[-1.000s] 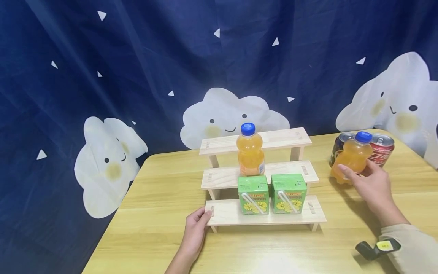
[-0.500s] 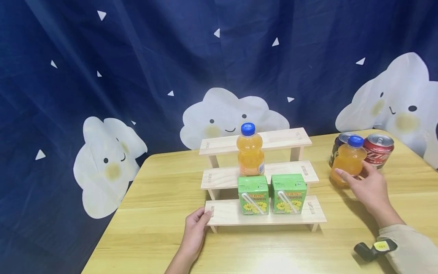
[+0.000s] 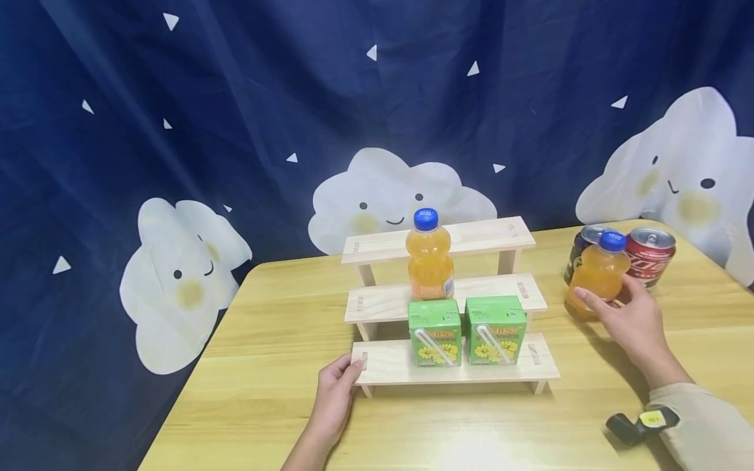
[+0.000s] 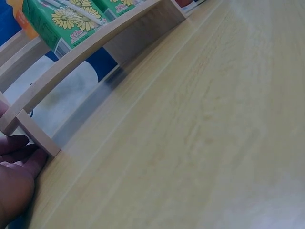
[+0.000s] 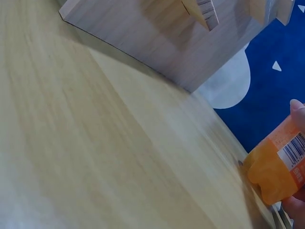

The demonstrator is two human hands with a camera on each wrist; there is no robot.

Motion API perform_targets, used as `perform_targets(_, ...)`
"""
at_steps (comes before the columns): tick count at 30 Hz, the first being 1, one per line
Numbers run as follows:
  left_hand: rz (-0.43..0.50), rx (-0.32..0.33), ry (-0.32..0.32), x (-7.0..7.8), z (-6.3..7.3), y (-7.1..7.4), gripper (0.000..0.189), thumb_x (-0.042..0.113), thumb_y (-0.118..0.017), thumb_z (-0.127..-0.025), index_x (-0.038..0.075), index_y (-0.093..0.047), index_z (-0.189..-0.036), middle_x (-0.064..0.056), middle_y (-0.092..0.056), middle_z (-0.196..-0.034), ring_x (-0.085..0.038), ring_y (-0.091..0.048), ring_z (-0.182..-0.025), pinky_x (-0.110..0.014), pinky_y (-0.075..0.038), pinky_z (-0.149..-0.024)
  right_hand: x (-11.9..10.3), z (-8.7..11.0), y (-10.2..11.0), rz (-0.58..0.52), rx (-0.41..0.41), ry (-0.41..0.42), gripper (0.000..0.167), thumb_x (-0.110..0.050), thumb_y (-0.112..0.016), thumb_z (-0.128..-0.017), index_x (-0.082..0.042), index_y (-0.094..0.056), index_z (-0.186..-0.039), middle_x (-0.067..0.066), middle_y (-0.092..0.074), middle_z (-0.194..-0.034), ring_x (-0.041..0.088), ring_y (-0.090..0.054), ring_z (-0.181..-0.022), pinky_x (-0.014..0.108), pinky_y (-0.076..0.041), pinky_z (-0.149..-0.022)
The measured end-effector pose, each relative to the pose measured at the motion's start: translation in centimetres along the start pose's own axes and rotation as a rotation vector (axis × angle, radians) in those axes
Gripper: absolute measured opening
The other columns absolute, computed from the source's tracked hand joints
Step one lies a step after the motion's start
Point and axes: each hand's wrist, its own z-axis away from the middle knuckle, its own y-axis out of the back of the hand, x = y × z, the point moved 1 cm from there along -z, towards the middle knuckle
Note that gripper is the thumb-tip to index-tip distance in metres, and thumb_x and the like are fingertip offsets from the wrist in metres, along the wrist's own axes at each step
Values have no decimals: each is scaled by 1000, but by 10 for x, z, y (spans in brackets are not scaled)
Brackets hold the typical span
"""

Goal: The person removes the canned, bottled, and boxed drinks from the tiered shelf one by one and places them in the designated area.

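Note:
My right hand [image 3: 639,327] grips an orange drink bottle [image 3: 601,275] with a blue cap, thumb on one side and fingers on the other. Its barcode label and orange base [image 5: 274,176] show in the right wrist view, low over the table; contact there is unclear. At the left end of a three-tier wooden shelf [image 3: 383,366], my left hand [image 3: 334,396] pinches the lowest board, its thumb on top. Fingers [image 4: 19,152] sit by the shelf's leg in the left wrist view. Two green drink cartons [image 3: 434,333] with straws stand on the bottom tier, and another orange bottle [image 3: 430,261] on the middle one.
A red soda can [image 3: 650,252] and a dark can [image 3: 580,242] stand behind the held bottle at the table's right. The wooden table [image 3: 259,340] backs onto a dark blue curtain [image 3: 265,78] with white clouds.
My right hand has brought the bottle slightly left and more upright, in front of the dark can, uncovering more of the red can. My left hand stays on the shelf.

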Motion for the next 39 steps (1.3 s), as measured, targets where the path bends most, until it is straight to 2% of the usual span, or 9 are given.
perform_targets(1, 0, 1, 1, 0, 0, 0, 41, 8, -48, -94, -19, -45, -125, -19, -61, -110, -11, -63, -94, -22, -53, -88, 0, 0, 0, -4, -4, -5, 85, -51, -62, -84, 2, -30, -143, 33, -41, -137, 44, -42, -117, 58, -41, -93)
perform_targets(3, -2, 3, 2, 0, -1, 0, 41, 8, -48, -94, -19, -45, -125, -19, -61, -111, -11, -63, -95, -22, -53, -89, 0, 0, 0, -11, -10, -15, 86, -51, -62, -85, 2, -29, -144, 33, -39, -139, 44, -41, -118, 62, -38, -95)
perform_targets(9, -15, 7, 1, 0, -1, -1, 41, 8, -48, -94, -19, -45, -125, -23, -59, -115, -11, -62, -97, -21, -52, -90, -1, 0, 1, -18, -13, -33, 86, -50, -63, -85, 0, -27, -145, 31, -37, -141, 44, -40, -120, 57, -40, -98)
perform_targets(12, -18, 9, 2, 1, -1, -1, 41, 7, -48, -94, -19, -45, -125, -21, -60, -113, -11, -62, -95, -21, -52, -89, -3, -1, 2, -44, 11, -38, 84, -47, -64, -85, -3, -27, -147, 29, -38, -141, 40, -40, -122, 43, -44, -103)
perform_targets(17, -20, 13, -1, 2, -1, -1, 40, 7, -48, -94, -19, -46, -124, -19, -61, -110, -11, -63, -94, -22, -53, -89, -8, -3, 6, -122, 79, -37, 79, -41, -66, -85, -14, -28, -148, 23, -37, -145, 26, -39, -129, 27, -37, -110)
perform_targets(22, -19, 12, -2, 2, -2, -1, 40, 8, -48, -94, -20, -46, -123, -17, -60, -108, -12, -63, -95, -22, -53, -89, -15, -3, 14, -169, 122, -25, 77, -38, -68, -84, -20, -28, -148, 17, -38, -146, 10, -42, -124, 6, -36, -99)
perform_targets(29, -13, 7, 3, 1, -2, 0, 40, 8, -48, -94, -20, -46, -122, -16, -61, -106, -12, -63, -94, -22, -53, -88, -30, 1, 27, -228, 105, -16, 77, -33, -67, -85, -26, -24, -149, 4, -36, -149, 7, -43, -127, 5, -38, -96)
perform_targets(35, -22, -2, 5, 1, -1, 0, 41, 9, -48, -95, -20, -44, -124, -19, -59, -110, -12, -62, -98, -22, -51, -92, -52, 10, 36, -299, 182, 70, 72, -18, -71, -83, -15, -34, -145, -10, -52, -126, -2, -49, -115, 3, -39, -93)
perform_targets(39, -19, -4, 5, 1, -1, 0, 41, 9, -47, -95, -20, -44, -124, -19, -59, -110, -12, -62, -98, -23, -51, -92, -66, 16, 38, -386, 230, 128, 67, -5, -74, -79, -12, -43, -139, -16, -55, -112, -4, -53, -106, 1, -42, -87)
